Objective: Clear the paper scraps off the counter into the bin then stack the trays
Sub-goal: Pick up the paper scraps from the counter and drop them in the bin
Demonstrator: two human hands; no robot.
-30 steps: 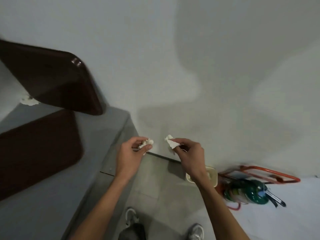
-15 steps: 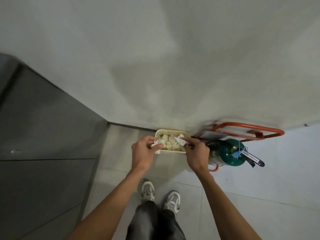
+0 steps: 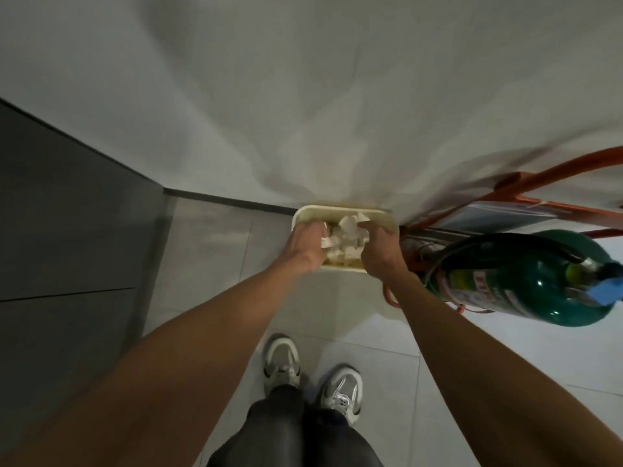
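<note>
Left hand (image 3: 305, 246), right hand (image 3: 379, 252) round scraps (image 3: 360, 218)

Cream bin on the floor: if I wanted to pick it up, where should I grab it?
Probably the bin's left rim, reaching from above-left: the far side meets the wall, the green gas cylinder crowds the right, and the left hand and right hand hold paper scraps over it.

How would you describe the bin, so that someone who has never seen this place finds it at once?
Look at the foot of the white wall, where it meets the floor. There, left of a green cylinder and an orange frame, stands the bin. It alone is a cream, round-cornered open container holding white paper scraps.
</note>
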